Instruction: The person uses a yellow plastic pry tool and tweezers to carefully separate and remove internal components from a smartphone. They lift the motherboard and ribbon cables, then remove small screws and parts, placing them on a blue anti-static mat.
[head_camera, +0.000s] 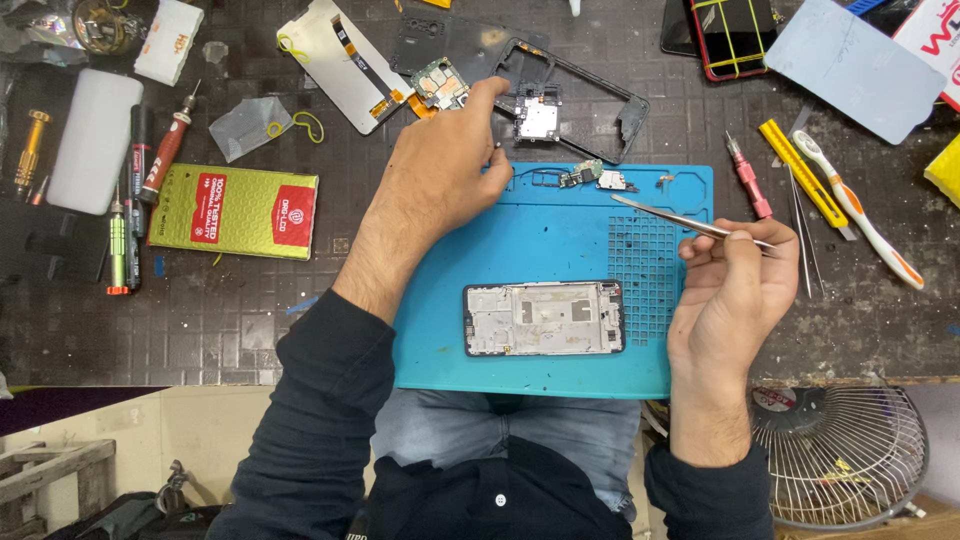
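Phone stripped well down, small parts not yet refitted.
Bare phone frame lies on the blue mat; right hand pinches tweezers, left hand curled, fingertips on a tiny part at the mat's edge.

green box, screwdrivers, toothbrush, fan

Two hands, one tweezers, one blue mat, one phone frame, three screwdrivers
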